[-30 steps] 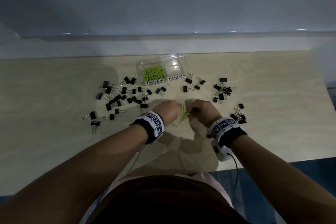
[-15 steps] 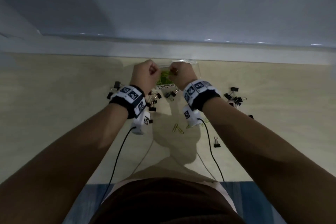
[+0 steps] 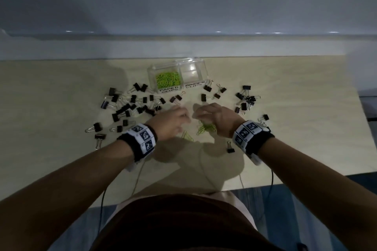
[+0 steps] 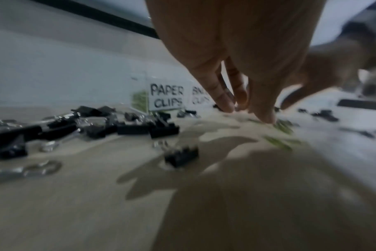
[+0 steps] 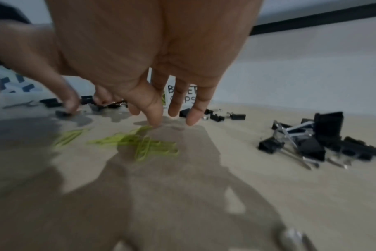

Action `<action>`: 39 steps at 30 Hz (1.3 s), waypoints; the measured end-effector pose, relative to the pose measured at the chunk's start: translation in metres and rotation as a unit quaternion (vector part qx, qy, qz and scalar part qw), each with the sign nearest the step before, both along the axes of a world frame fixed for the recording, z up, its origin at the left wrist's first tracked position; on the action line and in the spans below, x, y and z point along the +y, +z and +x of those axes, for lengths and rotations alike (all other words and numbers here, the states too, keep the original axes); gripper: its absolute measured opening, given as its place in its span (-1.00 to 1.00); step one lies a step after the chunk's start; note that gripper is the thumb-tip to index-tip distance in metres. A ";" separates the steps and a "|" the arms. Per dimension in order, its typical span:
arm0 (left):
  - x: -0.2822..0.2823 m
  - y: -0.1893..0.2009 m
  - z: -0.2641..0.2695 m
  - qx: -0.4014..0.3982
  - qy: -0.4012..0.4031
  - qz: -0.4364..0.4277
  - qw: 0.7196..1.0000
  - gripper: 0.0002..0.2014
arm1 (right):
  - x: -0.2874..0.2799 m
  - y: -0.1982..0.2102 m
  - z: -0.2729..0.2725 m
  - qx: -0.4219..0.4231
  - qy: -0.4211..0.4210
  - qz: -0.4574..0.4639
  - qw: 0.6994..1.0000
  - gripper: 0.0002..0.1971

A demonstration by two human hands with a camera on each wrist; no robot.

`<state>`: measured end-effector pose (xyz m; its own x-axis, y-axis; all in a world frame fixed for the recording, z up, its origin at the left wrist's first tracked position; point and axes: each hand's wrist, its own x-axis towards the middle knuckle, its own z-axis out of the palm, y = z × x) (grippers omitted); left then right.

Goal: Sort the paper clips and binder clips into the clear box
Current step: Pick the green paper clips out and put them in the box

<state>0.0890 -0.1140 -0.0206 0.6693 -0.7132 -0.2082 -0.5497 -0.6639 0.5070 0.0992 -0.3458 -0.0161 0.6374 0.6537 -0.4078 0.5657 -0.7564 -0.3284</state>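
The clear box (image 3: 201, 67) stands at the back of the wooden table. Its left compartment, labelled PAPER CLIPS (image 4: 166, 97), holds green paper clips (image 3: 168, 79); the right one, labelled BINDER CLIPS, looks empty. A few loose green paper clips (image 5: 144, 142) lie on the table between my hands. My left hand (image 3: 173, 120) points straight fingers (image 4: 262, 115) down at the table and holds nothing. My right hand (image 3: 212, 117) hangs with straight fingers (image 5: 155, 117) just above the loose clips, also holding nothing. Black binder clips lie scattered at the left (image 3: 130, 106) and right (image 3: 245, 98).
One binder clip (image 3: 230, 147) lies alone close to my right wrist. Another pile of binder clips (image 5: 318, 142) sits to the right of my right hand. Cables run from both wristbands over the table's near edge (image 3: 285, 179). A wall closes off the far side.
Half a second ago both hands were curled up at the box over the paper clip compartment. They have come back toward me, down to the table, with fingers now straight over the loose green clips.
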 end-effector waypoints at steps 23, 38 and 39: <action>-0.087 -0.021 -0.028 0.072 0.206 0.032 0.975 -0.57 | -0.005 -0.011 -0.050 0.007 -0.349 0.124 0.929 -0.89; -0.085 -0.018 -0.036 -0.014 0.139 0.129 0.982 -0.76 | 0.003 -0.014 -0.064 0.015 -0.301 0.022 0.953 -0.64; -0.084 -0.017 -0.036 -0.009 0.131 0.129 0.983 -0.73 | 0.003 -0.017 -0.066 0.003 -0.296 0.027 0.955 -0.65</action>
